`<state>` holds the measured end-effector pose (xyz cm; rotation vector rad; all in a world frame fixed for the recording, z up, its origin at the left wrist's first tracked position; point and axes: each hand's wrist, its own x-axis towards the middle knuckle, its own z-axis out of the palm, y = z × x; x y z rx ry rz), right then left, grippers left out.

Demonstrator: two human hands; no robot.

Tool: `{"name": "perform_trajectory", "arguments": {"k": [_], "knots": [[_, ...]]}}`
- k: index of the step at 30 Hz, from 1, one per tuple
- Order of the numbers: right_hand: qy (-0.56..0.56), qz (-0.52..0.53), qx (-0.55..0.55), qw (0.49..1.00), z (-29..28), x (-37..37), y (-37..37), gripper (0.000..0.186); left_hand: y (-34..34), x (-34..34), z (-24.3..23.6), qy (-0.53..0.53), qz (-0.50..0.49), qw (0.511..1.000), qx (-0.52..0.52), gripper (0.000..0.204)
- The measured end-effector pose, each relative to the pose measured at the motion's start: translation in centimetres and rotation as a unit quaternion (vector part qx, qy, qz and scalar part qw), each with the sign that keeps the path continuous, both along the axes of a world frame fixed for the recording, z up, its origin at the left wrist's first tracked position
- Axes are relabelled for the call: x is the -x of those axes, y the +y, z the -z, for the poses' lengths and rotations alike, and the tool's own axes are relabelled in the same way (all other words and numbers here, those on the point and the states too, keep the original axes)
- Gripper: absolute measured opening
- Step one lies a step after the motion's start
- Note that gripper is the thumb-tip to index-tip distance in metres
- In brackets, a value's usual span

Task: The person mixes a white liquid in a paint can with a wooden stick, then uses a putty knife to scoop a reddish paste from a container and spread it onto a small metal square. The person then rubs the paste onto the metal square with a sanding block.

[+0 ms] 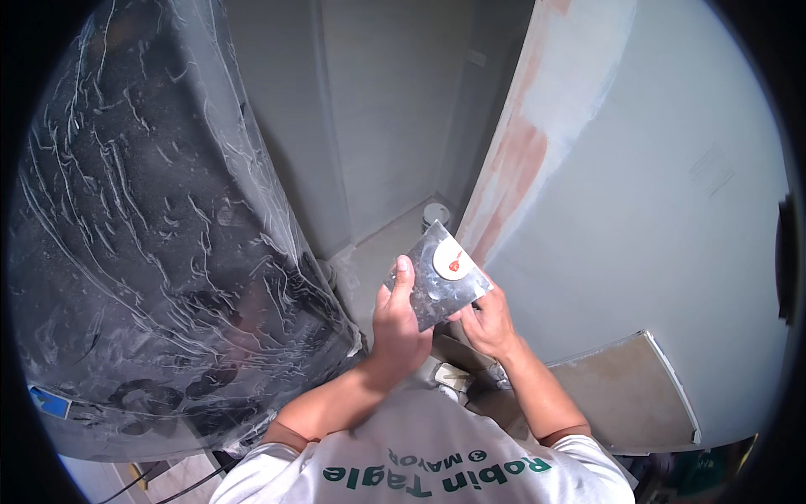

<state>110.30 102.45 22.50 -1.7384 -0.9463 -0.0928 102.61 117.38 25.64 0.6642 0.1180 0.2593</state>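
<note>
A square, smudged metal plate point(426, 296) is held tilted in front of my chest. On its upper right part sits a round dab of white putty point(447, 259) with a small red-orange blob of paste point(455, 265) on top. My left hand point(400, 315) grips the plate's left side, its thumb lying over the top face. Around the lower right edge, my right hand point(490, 319) is closed on the same plate, with most of its fingers hidden beneath it.
Wrinkled clear plastic sheeting point(151, 244) covers a large dark surface on the left. A grey wall panel point(663, 210) with white and pinkish patches rises on the right. Beyond the plate, a lidded bucket point(436, 215) stands on the floor. A brown board point(625, 391) leans low at the right.
</note>
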Motion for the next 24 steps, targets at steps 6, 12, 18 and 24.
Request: {"name": "perform_trajectory", "arguments": {"k": [6, 12, 18, 24], "knots": [[0.048, 0.085, -0.263, 0.960, 0.1, 2.5, -0.3, 0.061, 0.3, 0.4, 0.7, 0.102, -0.015, 0.995, -0.015, 0.051], [-0.093, 0.023, 0.015, 0.995, 1.1, 0.4, -1.7, 0.053, 0.0, 0.6, 0.8, 0.084, 0.028, 0.995, -0.043, 0.050], [0.350, 0.003, -0.357, 0.866, 0.4, 0.2, -3.5, 0.044, 1.6, 1.5, 2.0, 0.073, 0.101, 0.992, 0.014, 0.050], [0.540, -0.119, -0.417, 0.721, 5.2, -0.9, -2.9, 0.045, 0.4, 2.5, 1.4, 0.183, 0.288, 0.937, 0.072, 0.042]]}}
